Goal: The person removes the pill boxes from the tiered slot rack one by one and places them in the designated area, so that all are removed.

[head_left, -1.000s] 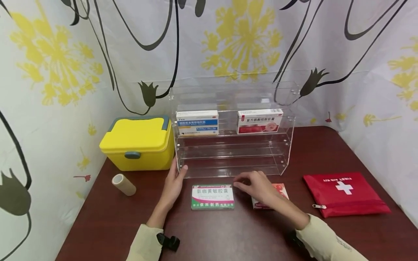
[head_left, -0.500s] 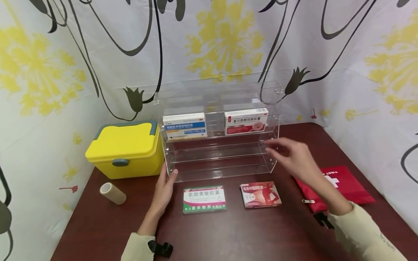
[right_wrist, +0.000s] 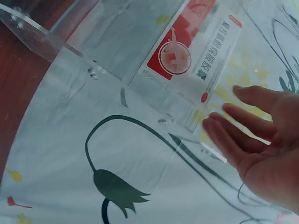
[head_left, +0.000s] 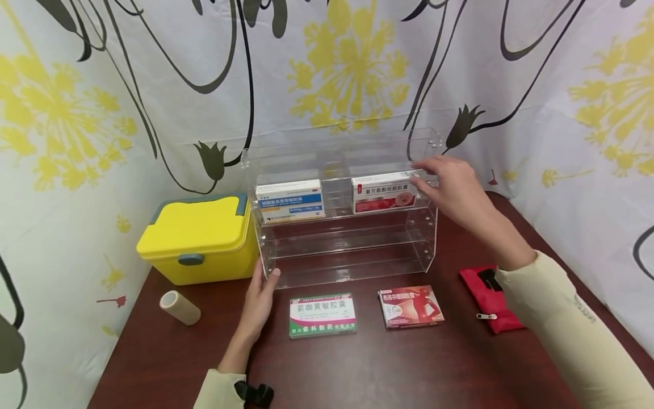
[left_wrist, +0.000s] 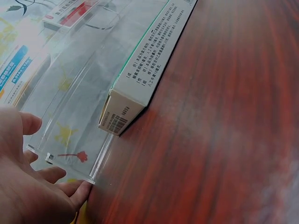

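A clear acrylic display rack [head_left: 342, 275] stands on the table, its tiers stepped. My left hand [head_left: 259, 298] grips its lower left side panel between thumb and fingers. At the top right corner of a red-and-white medicine box [head_left: 383, 196] on the upper tier is my right hand [head_left: 455, 179], thumb and fingers spread; the right wrist view shows the fingers [right_wrist: 224, 140] loosely bent with nothing between them. A blue-and-white medicine box [head_left: 289, 201] stands left on the same tier. In front of the rack lie a green-and-white medicine box [head_left: 323, 316] and a red-orange medicine box [head_left: 411, 307].
A yellow lidded box [head_left: 199, 238] with grey handle and latch stands left of the rack. Before it lies a beige roll [head_left: 180, 307]. A red zipped pouch [head_left: 490, 298] is at the right, partly covered by my right sleeve. Patterned cloth [head_left: 327, 74] hangs behind.
My right hand has risen from beside the red-orange box, past the rack's right side, to the upper red-and-white box. The left hand stays on the rack. The head view has shifted slightly.
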`<state>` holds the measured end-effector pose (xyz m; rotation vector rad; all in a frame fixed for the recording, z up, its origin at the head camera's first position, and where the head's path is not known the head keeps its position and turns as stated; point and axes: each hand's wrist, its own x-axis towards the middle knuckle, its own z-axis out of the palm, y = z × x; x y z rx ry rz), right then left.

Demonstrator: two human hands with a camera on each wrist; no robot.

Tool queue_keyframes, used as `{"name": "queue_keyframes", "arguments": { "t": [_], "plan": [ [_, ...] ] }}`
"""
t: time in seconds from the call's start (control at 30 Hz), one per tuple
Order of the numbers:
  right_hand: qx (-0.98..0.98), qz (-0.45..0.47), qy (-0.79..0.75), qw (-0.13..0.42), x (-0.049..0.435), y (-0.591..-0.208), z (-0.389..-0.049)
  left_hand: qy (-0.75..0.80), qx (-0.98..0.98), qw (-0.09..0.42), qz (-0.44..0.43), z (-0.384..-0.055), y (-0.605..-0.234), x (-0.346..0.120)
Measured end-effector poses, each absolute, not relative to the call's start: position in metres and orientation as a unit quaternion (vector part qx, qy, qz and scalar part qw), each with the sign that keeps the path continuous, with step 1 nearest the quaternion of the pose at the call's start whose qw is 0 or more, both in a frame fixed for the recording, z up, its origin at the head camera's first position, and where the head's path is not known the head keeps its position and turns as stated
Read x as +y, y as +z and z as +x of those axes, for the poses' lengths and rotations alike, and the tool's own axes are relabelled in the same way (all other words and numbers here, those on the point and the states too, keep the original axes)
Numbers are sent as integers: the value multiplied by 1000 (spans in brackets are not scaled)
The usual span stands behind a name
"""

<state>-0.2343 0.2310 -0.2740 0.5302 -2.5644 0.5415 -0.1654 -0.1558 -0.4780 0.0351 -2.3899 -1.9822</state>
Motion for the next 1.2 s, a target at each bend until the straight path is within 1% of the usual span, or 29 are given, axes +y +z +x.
{"name": "queue_keyframes", "arguments": {
  "t": [0.2,0.4,0.57,0.77,0.83,0.97,1.2],
  "plan": [
    [-946,200,150,207,222,-278,-242,-640,-768,26,8,-165,-477,-154],
    [-941,214,172,196,224,-277,-244,-643,-765,29,1,-165,-477,-154],
    [-937,229,194,180,229,-276,-249,-644,-765,18,3,-165,-477,-155],
    [-932,239,219,165,238,-274,-253,-641,-767,4,3,-157,-455,-152],
    [-933,236,226,152,241,-273,-254,-640,-768,11,3,-158,-457,-151],
    [-932,240,234,140,244,-268,-257,-641,-767,28,3,-165,-477,-154],
    [-934,229,239,136,247,-266,-261,-641,-767,29,4,-165,-477,-154]
  ]
}}
